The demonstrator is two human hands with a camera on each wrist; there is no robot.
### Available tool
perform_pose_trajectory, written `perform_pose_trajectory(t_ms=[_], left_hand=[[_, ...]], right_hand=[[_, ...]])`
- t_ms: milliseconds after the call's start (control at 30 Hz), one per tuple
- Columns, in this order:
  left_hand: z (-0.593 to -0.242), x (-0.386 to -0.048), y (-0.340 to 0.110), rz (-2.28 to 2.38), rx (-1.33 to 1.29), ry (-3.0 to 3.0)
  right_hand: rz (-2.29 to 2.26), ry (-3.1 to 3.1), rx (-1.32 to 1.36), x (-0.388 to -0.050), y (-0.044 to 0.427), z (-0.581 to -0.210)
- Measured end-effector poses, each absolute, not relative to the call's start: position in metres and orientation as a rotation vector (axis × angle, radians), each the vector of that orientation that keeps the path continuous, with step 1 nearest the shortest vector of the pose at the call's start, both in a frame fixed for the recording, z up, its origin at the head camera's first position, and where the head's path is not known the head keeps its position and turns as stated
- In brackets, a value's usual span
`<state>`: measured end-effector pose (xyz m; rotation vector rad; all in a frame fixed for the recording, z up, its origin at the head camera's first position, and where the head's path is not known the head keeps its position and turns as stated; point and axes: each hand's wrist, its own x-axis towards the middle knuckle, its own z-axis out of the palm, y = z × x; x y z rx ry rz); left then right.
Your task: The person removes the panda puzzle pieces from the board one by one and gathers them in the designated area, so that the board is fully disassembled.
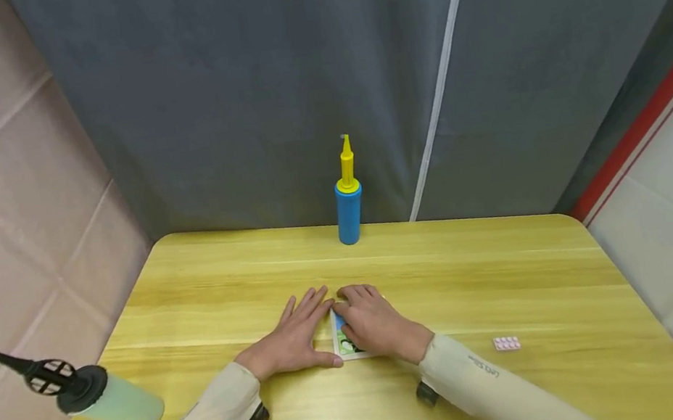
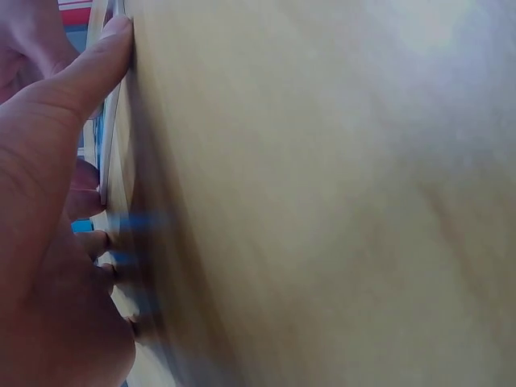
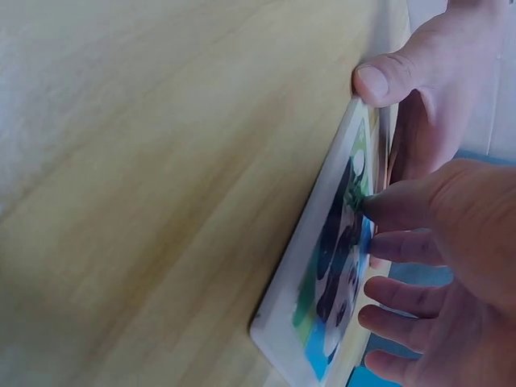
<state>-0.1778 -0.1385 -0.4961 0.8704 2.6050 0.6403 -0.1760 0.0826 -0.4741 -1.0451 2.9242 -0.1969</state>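
Observation:
A small flat picture board (image 1: 346, 346) with a white border lies on the table between both hands. In the right wrist view, the board (image 3: 300, 302) bears a black-and-white animal picture on green and blue. My left hand (image 1: 291, 342) rests at the board's left side with fingers spread; its thumb touches the near left corner and its index finger is by the far left corner. My right hand (image 1: 377, 324) lies over the board and covers much of it. The right thumb (image 3: 395, 205) touches the picture, the other fingers loosely bent near its far side.
A blue hand pump (image 1: 349, 215) with a yellow top stands at the table's back edge. At the left is a pale green bottle (image 1: 123, 404) with a black nozzle top. A pink toy brick (image 1: 506, 344) lies right of my right forearm. A grey curtain (image 1: 266, 96) hangs behind the table.

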Motion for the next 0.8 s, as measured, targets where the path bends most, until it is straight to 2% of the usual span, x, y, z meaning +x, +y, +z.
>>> perform_pose_trajectory(t_ms=[233,600,800], left_hand=[[-0.4956,-0.1775,-0.1381,0.648,0.871,2.601],[-0.4968,-0.1761,-0.1367,0.65,0.874,2.6],[-0.4988,-0.1774,-0.1379,0.65,0.886,2.617]], right_hand=[[-0.22,2.949,-0.987,-0.1744,0.0824,-0.4755],[-0.019,3.047,-0.966,-0.1664,0.0774,-0.4743],[-0.164,3.004,-0.919,-0.1732,0.0801,-0.4725]])
